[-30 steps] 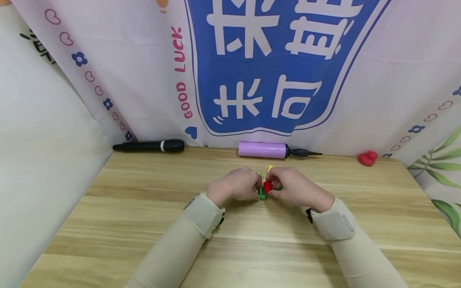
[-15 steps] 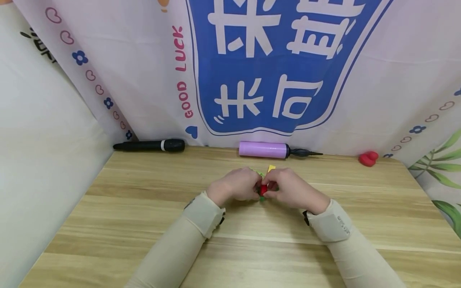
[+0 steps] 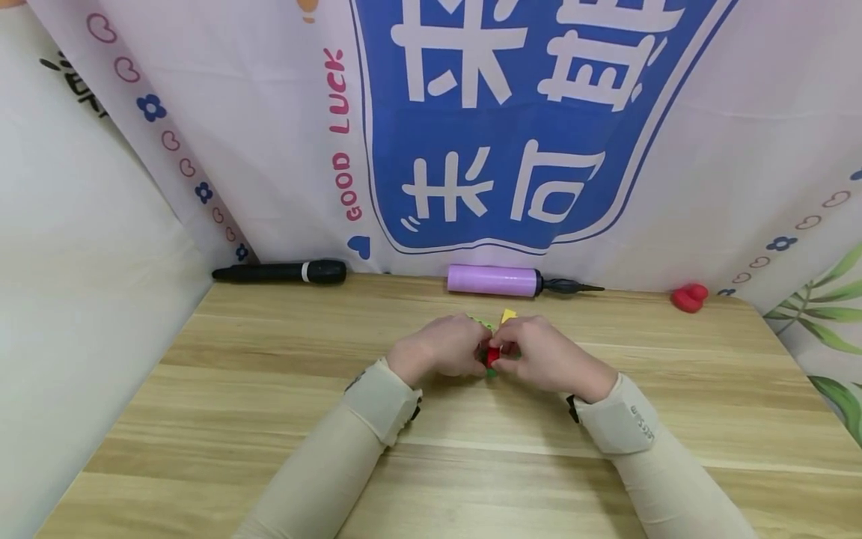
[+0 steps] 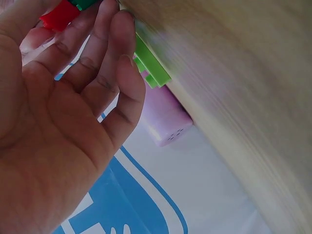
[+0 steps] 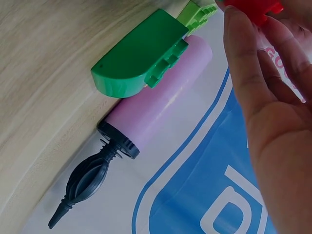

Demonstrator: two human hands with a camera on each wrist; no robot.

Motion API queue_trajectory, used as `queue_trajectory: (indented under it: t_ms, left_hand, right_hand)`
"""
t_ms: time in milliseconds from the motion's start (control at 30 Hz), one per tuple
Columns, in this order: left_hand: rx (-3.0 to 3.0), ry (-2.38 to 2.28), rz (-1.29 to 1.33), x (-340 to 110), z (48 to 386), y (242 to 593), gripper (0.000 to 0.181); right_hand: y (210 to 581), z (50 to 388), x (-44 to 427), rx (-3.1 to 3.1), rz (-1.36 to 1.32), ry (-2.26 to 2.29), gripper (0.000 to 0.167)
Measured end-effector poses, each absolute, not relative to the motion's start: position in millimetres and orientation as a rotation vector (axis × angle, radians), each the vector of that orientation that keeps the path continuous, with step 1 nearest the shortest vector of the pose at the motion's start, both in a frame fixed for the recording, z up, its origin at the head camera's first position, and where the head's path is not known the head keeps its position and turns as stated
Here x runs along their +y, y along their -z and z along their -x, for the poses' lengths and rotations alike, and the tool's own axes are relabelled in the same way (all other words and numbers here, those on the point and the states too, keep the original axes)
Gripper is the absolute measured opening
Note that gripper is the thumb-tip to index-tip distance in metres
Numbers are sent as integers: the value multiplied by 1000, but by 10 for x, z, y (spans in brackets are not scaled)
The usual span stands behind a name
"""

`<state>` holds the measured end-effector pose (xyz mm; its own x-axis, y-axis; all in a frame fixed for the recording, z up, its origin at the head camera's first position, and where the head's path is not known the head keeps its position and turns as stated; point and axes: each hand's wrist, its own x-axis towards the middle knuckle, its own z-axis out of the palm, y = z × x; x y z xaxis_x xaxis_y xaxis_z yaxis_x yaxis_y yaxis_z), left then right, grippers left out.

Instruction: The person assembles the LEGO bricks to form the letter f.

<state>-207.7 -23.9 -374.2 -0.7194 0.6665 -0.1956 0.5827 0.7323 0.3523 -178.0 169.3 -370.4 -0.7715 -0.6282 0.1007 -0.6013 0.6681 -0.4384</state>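
Both hands meet over the wooden table [image 3: 431,449]. My right hand [image 3: 548,355] pinches a red toy brick [image 3: 494,355] between thumb and fingers; its studs show in the right wrist view. My left hand [image 3: 441,346] holds a small green toy brick [image 3: 491,372] right against the red one. In the left wrist view the red and green bricks touch near the fingertips, partly cut off by the frame. A yellow piece [image 3: 508,316] and a light green studded brick [image 4: 152,68] lie just behind the hands. A larger dark green round-ended brick [image 5: 141,53] is near the right hand.
At the table's back edge lie a black microphone-like object [image 3: 279,272], a purple hand pump [image 3: 494,280] with a black nozzle, and a small red object [image 3: 690,297]. A printed cloth [image 3: 269,150] hangs behind them.
My right hand has moved slightly left, bringing the red brick onto the green brick in my left hand. Over the last half second both hands have stayed nearly still.
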Motion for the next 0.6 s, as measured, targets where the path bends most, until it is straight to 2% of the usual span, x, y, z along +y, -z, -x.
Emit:
queue_trajectory:
  t_ms: [367, 600]
  left_hand:
    - [2632, -362, -976, -226, 2070, 3754, 17]
    - [2622, -351, -971, -221, 2056, 3744, 18]
  right_hand:
    - [3721, 1764, 1676, 2846, 1079, 671, 9]
    - [3738, 1763, 1670, 2843, 1093, 680, 15]
